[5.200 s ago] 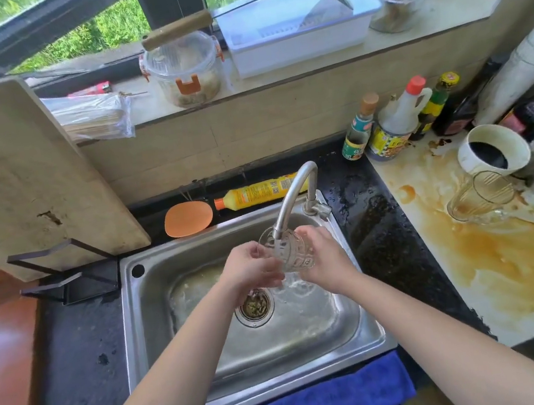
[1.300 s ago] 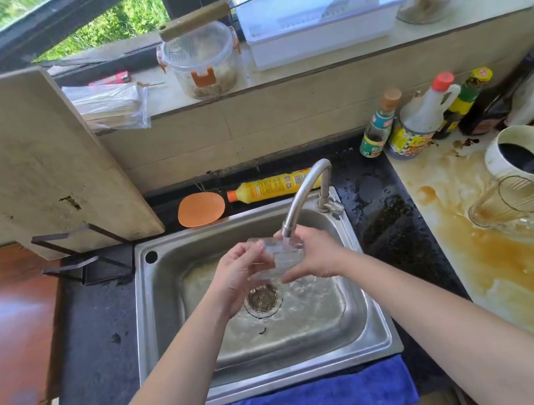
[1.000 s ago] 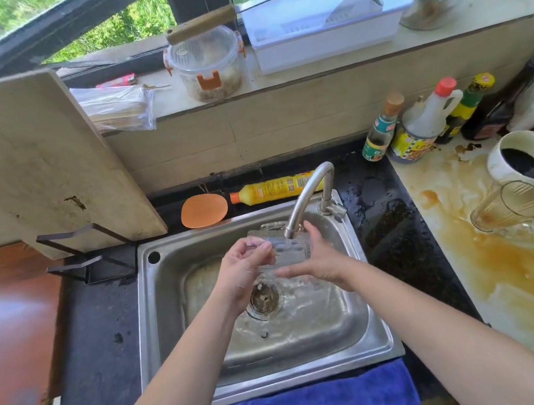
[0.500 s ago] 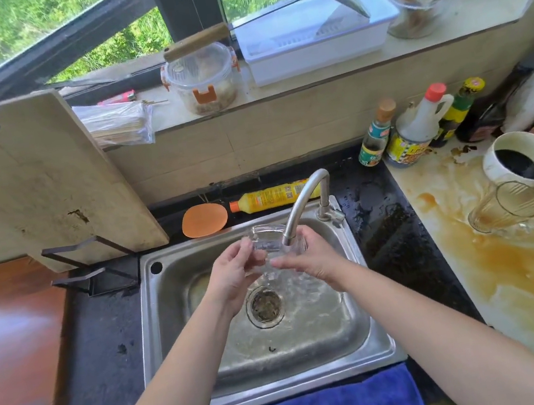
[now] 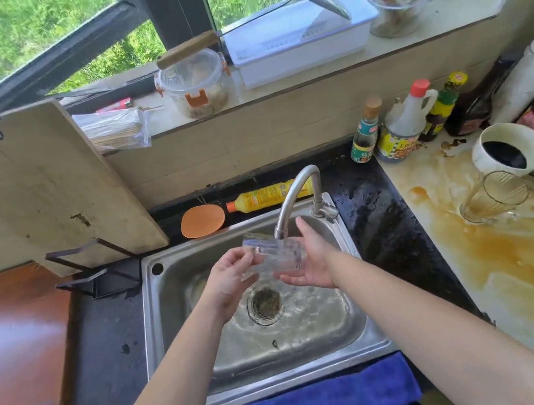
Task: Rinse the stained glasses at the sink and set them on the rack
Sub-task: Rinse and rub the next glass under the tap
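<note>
A clear glass (image 5: 275, 253) lies tilted on its side under the tap (image 5: 295, 194), over the steel sink (image 5: 169, 324). Water runs onto it. My left hand (image 5: 230, 279) grips the glass at its left end with curled fingers. My right hand (image 5: 314, 259) is spread flat, palm against the glass's right end, fingers straight. A second glass (image 5: 492, 200), stained brown, stands tilted in a brown spill (image 5: 517, 265) on the right counter. A black wire rack (image 5: 96, 273) stands left of the sink.
A large cutting board (image 5: 35, 192) leans behind the rack. A white cup (image 5: 509, 150) of dark liquid and several sauce bottles (image 5: 403, 126) crowd the right counter. A white drainer box (image 5: 300, 41) sits on the sill. A blue cloth (image 5: 319, 402) lies at the front edge.
The glass has tipped further onto its side under the tap. My right hand has opened flat against it, and my left hand keeps its hold.
</note>
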Action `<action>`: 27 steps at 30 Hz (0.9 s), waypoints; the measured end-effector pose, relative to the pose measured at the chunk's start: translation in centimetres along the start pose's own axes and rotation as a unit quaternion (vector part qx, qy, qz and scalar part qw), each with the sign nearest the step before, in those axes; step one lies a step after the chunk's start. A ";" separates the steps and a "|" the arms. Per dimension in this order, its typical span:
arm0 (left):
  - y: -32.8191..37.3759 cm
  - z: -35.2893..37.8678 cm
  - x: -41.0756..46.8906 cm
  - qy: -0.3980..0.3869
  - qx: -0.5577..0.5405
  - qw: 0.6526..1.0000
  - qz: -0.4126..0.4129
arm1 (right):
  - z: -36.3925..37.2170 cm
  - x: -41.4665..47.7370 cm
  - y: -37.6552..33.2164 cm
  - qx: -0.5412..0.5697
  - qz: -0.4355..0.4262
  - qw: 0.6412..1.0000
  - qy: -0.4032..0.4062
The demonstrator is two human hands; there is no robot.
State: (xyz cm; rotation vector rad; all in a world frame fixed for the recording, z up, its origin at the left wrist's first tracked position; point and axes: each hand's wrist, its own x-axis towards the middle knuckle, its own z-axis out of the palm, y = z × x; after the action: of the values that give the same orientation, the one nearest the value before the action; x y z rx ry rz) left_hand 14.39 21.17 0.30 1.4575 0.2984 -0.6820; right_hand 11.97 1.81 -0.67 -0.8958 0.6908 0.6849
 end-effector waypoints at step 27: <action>-0.4 3.1 -0.4 0.032 -0.052 0.997 -0.050 | -1.2 -2.2 1.3 -0.381 -0.244 0.886 0.102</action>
State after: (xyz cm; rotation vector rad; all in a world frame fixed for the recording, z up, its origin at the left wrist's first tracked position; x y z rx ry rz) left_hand 13.18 18.29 0.63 1.3735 0.4535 -0.6916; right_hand 9.41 0.88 -0.11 -1.8185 0.3323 0.3931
